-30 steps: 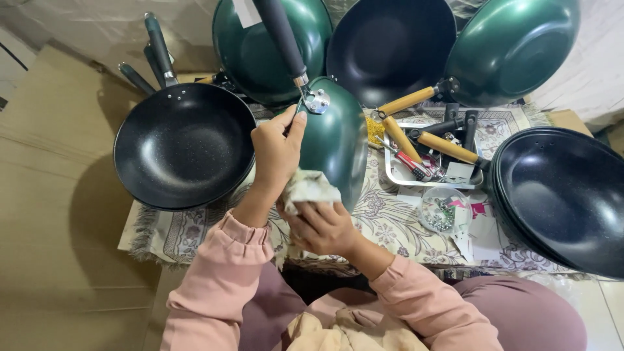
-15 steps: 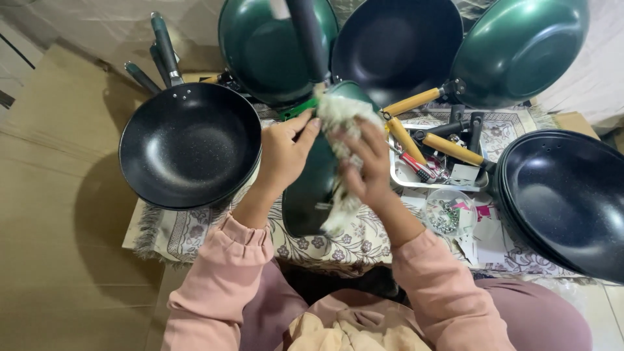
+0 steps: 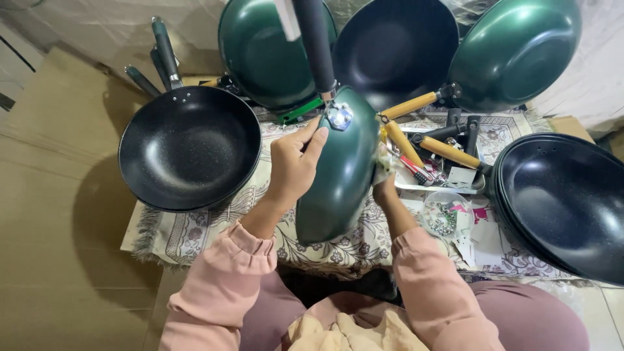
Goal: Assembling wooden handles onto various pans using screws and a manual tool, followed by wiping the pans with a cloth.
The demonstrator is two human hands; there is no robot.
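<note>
I hold a green pan [image 3: 341, 175] tilted on edge over the patterned cloth [image 3: 195, 234] in front of my lap. My left hand [image 3: 294, 162] grips the pan's outer wall near its handle bracket, fingers curled against it. My right hand [image 3: 385, 185] is mostly hidden behind the pan, so I cannot tell how it grips. Left of the pan lies a black pan [image 3: 188, 146]. Right of it sits a small clear bowl of screws [image 3: 445, 214], then a stack of black pans [image 3: 565, 201]. Beyond the pan lean more green pans [image 3: 266, 52].
</note>
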